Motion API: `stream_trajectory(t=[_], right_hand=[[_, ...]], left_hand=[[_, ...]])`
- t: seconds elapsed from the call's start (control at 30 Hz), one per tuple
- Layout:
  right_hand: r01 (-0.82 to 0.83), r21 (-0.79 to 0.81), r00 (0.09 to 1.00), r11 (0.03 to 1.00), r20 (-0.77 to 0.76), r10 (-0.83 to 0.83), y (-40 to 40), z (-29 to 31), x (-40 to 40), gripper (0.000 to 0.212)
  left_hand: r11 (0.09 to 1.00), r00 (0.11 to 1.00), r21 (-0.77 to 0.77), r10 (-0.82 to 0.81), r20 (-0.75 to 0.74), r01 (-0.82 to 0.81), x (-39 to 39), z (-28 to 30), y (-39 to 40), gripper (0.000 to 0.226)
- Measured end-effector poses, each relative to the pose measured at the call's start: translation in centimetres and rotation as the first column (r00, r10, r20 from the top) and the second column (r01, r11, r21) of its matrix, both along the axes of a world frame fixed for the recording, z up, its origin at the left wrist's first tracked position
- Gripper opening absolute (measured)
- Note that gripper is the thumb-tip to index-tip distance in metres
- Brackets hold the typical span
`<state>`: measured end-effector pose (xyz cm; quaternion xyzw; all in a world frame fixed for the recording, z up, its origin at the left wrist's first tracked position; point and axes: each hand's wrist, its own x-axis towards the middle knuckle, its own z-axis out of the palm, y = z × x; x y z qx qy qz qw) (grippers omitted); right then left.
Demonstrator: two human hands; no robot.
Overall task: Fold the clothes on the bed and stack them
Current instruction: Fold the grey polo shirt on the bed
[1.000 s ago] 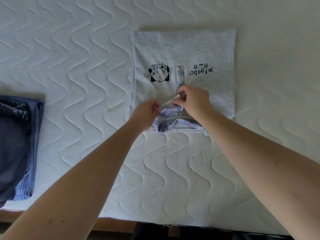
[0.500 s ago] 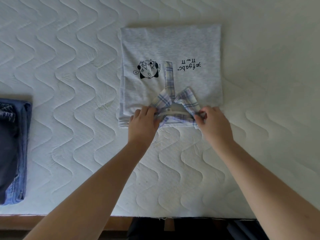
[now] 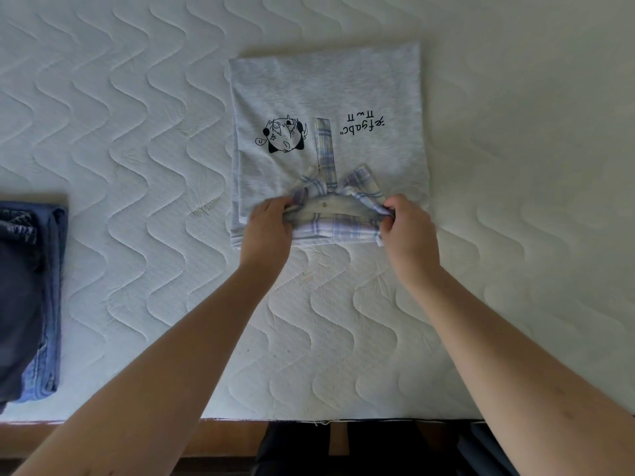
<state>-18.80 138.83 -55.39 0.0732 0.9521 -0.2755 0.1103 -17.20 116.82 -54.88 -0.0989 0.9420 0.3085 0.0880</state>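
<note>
White quilted mattress (image 3: 137, 166) under a folded grey shirt (image 3: 326, 91), left hand (image 3: 269, 228) and right hand (image 3: 409, 231) each with a grip on its plaid collar (image 3: 338, 201)

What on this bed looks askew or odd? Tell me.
Little stands out. The folded grey shirt lies square; both hands pinch its plaid collar, whose points sit slightly uneven.

Your two forearms are bare to the frame's lower edge, with no sleeves showing. Your left hand (image 3: 267, 228) and right hand (image 3: 409, 231) wear no gloves, rings or watch.
</note>
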Motion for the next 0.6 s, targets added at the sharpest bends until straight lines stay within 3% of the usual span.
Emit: stream_trajectory(t=[0.17, 0.3, 0.37, 0.5, 0.6], right_hand=[[0.151, -0.169, 0.983, 0.974, -0.080, -0.167, 0.7, 0.0, 0.5, 0.019], [0.216, -0.191, 0.976, 0.958, 0.009, -0.218, 0.7, -0.9, 1.2, 0.017], [0.193, -0.137, 0.981, 0.972, 0.041, -0.189, 0.5, -1.0, 1.4, 0.019], [0.057, 0.037, 0.996, 0.998, -0.065, -0.055, 0.1, -0.8, 1.8, 0.038], [-0.036, 0.101, 0.993, 0.994, -0.111, 0.048, -0.4, -0.9, 1.2, 0.039]], left_hand=[[0.999, 0.993, 0.024, 0.040, -0.108, -0.038, -0.8, 0.8, -2.2, 0.041], [0.999, 0.998, 0.028, 0.023, -0.063, -0.022, 0.0, 0.1, -2.2, 0.037], [1.000, 1.000, 0.000, -0.001, -0.030, 0.001, 0.8, -0.5, -1.9, 0.036], [0.980, 0.996, -0.183, 0.088, 0.013, -0.084, 1.5, -1.3, -0.9, 0.036], [0.952, 0.996, -0.291, 0.091, -0.014, -0.091, 0.9, -1.6, -0.1, 0.029]])
